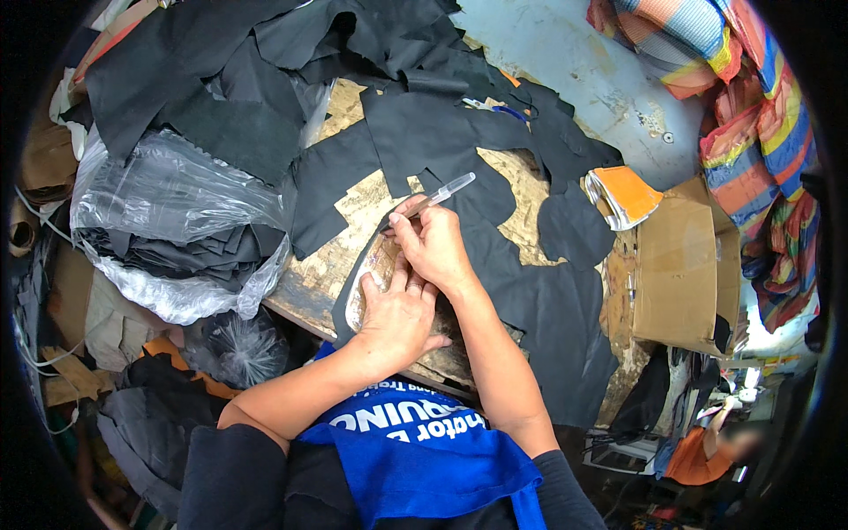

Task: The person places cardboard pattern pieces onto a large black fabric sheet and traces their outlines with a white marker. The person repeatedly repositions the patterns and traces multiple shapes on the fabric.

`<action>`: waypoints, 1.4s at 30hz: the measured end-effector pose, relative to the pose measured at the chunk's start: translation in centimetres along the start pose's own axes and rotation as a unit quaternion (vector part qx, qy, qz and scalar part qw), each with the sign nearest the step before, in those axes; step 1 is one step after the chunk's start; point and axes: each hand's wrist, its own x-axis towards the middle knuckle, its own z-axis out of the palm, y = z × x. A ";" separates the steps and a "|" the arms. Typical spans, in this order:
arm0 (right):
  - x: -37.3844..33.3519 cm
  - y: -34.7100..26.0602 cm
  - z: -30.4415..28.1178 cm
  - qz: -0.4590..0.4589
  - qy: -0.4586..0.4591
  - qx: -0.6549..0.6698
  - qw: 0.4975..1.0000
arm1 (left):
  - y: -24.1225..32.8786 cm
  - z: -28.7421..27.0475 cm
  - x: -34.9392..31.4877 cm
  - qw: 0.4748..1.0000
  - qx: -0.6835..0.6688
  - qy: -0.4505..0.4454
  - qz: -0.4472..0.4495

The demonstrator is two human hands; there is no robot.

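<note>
My right hand (433, 247) pinches a pen (455, 188) with a pale, see-through end pointing up and away to the right. Its tip is hidden by my fingers, near the far end of a brownish, shiny flat pattern piece (378, 261). That piece lies on black leather-like sheet material (346, 296), a strip of which shows along its left side. Across the near part of the piece, my left hand (395, 320) rests with its fingers stretched out and pressing down, just below the right hand. Both hands partly cover the piece.
More black sheets (442, 132) overlap on the worn wooden table (305, 287). Blue-handled scissors (495, 108) lie at the back. Left stands a clear plastic bag (177, 190) of black pieces; right, an orange-covered pad (627, 194) and cardboard box (676, 265). Another person (702, 450) is at far right.
</note>
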 end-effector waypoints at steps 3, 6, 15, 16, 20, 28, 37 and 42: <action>0.0 0.2 0.1 -0.015 0.018 0.008 1.000 | -0.2 -0.2 0.1 1.000 -0.007 -0.018 -0.001; -0.2 0.0 0.0 -0.025 0.008 -0.020 0.999 | -0.4 -0.5 0.2 0.999 -0.012 -0.043 0.001; -0.4 -0.4 0.1 -0.051 0.015 -0.043 0.998 | -0.4 -0.6 0.3 0.999 -0.014 -0.044 0.002; -0.4 -0.5 0.1 -0.069 0.008 -0.065 0.995 | -0.4 -0.6 0.3 0.999 -0.004 -0.041 0.002; -0.5 -1.0 0.0 -0.071 0.009 -0.089 0.993 | -0.4 -0.8 0.3 0.998 -0.011 -0.058 0.004; -0.3 -1.6 -2.0 -0.129 -0.020 -0.161 0.978 | -0.2 -0.6 0.3 1.000 0.000 -0.024 -0.004; -0.1 -0.2 -3.6 -0.025 0.068 -0.143 0.987 | -0.4 -0.1 0.4 1.000 0.005 -0.003 -0.004; -4.0 -0.4 -5.7 -0.025 0.105 -0.183 0.977 | -0.6 -0.6 0.3 1.000 0.004 -0.004 0.002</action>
